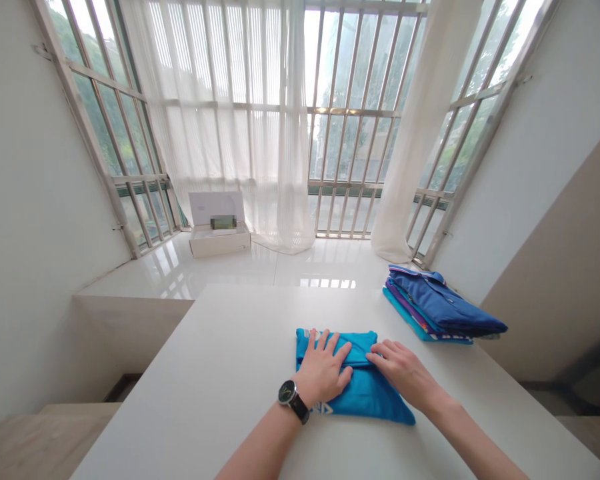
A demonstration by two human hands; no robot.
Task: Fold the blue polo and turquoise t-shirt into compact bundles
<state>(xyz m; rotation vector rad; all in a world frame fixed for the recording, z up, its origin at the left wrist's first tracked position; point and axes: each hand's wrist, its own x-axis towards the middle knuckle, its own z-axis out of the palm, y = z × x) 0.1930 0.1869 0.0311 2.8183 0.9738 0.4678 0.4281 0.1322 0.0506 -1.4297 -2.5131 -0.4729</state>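
A bright blue shirt (365, 393) with white print lies folded into a flat bundle on the white table. Across its left part my left hand (325, 367) rests flat with the fingers spread, pressing the cloth; a black watch (289, 395) is on that wrist. My right hand (397, 367) is at the bundle's right side, its thumb and fingertips closed on the edge of the upper fold. Below that hand, the lower right corner of the cloth sticks out in a point. The cloth under my left palm is hidden.
A stack of folded clothes (440, 307), dark blue on top with purple and light blue beneath, sits at the table's right edge. Behind the white table (190, 387), an opened white box (220, 240) stands on the tiled window ledge (280, 267). Sheer curtains (230, 120) hang before barred windows.
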